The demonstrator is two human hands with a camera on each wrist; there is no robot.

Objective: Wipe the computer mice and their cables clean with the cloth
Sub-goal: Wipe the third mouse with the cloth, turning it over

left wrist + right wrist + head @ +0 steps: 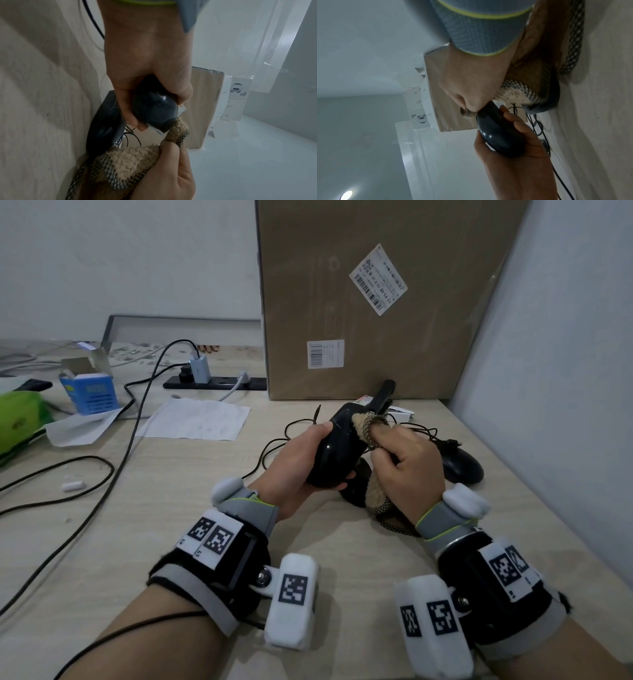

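Pale wood-grain tabletop [171,508] in a corner between white walls; large cardboard box [370,302] stands at the back.

Step in hand: wiping the first mouse. Left hand [294,470] is wrapped around a black mouse [334,450], held off the tabletop, nose pointing away, fingers under the body and thumb along its side. Right hand [407,463] is bunched around a tan fleecy cloth [368,426] with a checked edge, pressing a fold against the front of the mouse; the rest of the cloth hangs down to the tabletop below the wrist.

Judgement: early in the task. A second mouse [462,465] lies on the tabletop just right of the hands, untouched by either hand, and a third dark one sits partly hidden under the hands. Thin black cables [274,446] lie in tangled loops behind and beneath.

Next move likely calls for sweeping the cloth back over the shell and sides, turning the mouse in the left hand, then pinching its cable in the cloth and drawing along it.

In the way: tangled cables may drag the other mice. Left of the work sit a power strip [215,383], a sheet of paper [195,419] and a blue carton [90,393], well apart.
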